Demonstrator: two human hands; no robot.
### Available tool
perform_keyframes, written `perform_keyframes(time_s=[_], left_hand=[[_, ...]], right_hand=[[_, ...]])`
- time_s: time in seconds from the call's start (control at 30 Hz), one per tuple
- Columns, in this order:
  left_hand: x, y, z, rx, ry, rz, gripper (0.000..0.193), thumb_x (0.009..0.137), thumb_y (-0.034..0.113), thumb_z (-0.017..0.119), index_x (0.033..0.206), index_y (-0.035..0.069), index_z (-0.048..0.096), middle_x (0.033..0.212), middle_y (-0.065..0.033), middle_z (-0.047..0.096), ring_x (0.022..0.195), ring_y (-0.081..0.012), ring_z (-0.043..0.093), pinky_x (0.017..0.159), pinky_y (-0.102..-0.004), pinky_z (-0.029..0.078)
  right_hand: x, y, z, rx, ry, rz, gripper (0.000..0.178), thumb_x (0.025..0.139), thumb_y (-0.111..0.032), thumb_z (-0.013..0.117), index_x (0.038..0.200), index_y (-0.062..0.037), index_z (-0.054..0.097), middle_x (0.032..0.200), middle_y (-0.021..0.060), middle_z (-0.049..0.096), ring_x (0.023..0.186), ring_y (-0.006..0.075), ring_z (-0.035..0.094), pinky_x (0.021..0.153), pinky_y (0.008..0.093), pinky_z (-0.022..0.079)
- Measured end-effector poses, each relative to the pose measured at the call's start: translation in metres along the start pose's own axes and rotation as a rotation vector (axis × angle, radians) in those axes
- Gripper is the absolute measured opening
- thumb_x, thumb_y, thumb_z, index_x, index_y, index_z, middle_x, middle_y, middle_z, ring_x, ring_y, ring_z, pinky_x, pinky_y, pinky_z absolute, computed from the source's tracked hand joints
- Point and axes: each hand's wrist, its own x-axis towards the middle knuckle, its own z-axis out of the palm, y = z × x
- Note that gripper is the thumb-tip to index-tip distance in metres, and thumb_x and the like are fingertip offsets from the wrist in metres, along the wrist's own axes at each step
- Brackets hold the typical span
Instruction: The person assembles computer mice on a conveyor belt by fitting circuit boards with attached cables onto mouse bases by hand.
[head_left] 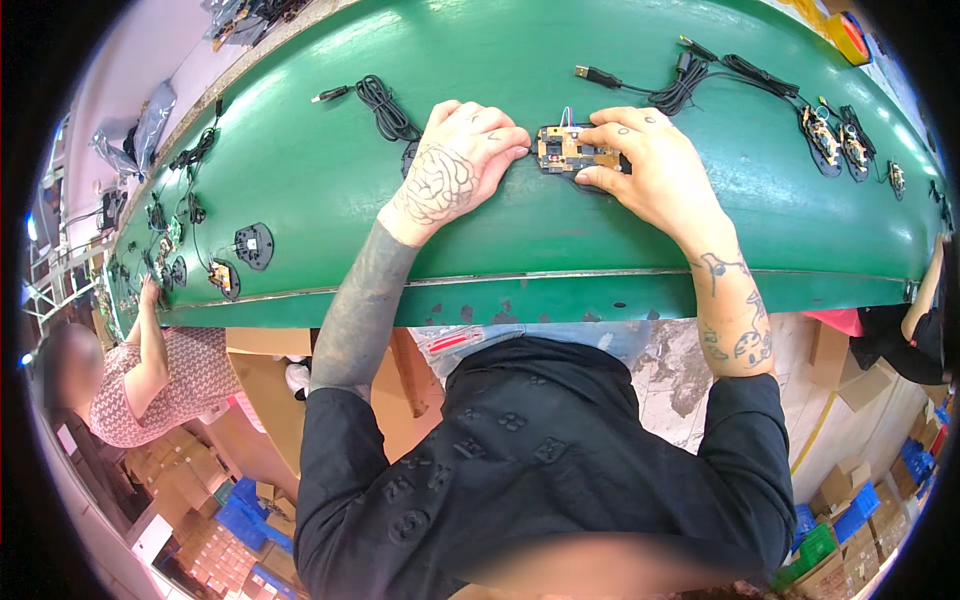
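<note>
A tan circuit board (562, 150) with black parts sits on a dark base on the green work surface, like the inside of a computer mouse. My right hand (655, 165) grips its right side, fingers over the top and thumb at the near edge. Thin wires (568, 116) loop up from its far edge. My left hand (465, 165) is closed, its fingertips pressed together beside the board's left edge; anything in them is hidden. Beyond it lies a coiled black cable (384, 108); a dark part (409, 156) shows partly behind the wrist.
The green work surface (480, 235) curves across. Another coiled cable (680, 88) lies beyond my right hand. Several mouse bases with boards (820, 140) lie far right. A black base (254, 246) and a base with board (223, 279) lie left, near a co-worker's hand (149, 291).
</note>
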Motion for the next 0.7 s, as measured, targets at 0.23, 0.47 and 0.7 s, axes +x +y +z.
perform_keyframes(time_s=[0.23,0.47,0.7], left_hand=[[0.003,0.014,0.003,0.148,0.042,0.040,0.014,0.081,0.014,0.073,0.093,0.014,0.067,0.087,0.0003,0.059,0.085,-0.0199,0.059,0.086,-0.0381,0.042],[0.010,0.018,-0.001,0.153,0.046,-0.014,0.018,0.078,0.017,0.075,0.094,0.015,0.066,0.086,0.0003,0.057,0.088,-0.0193,0.058,0.088,-0.0389,0.043],[-0.004,0.008,-0.019,0.021,0.203,-0.172,0.018,0.081,0.020,0.075,0.094,0.011,0.066,0.097,-0.0048,0.062,0.098,-0.0263,0.060,0.091,-0.0398,0.044]], right_hand=[[0.000,0.002,-0.002,-0.012,0.000,-0.010,0.038,0.075,-0.029,0.081,0.107,-0.0103,0.072,0.112,0.0044,0.065,0.104,0.0269,0.059,0.094,0.0368,0.050],[0.007,-0.018,0.004,-0.053,0.100,-0.074,0.036,0.077,-0.028,0.079,0.108,-0.0125,0.071,0.115,0.0054,0.063,0.110,0.0270,0.059,0.092,0.0391,0.051],[0.004,-0.023,0.026,-0.115,0.099,-0.156,0.026,0.080,-0.026,0.076,0.104,-0.0169,0.073,0.115,0.0044,0.063,0.110,0.0253,0.059,0.091,0.0384,0.052]])
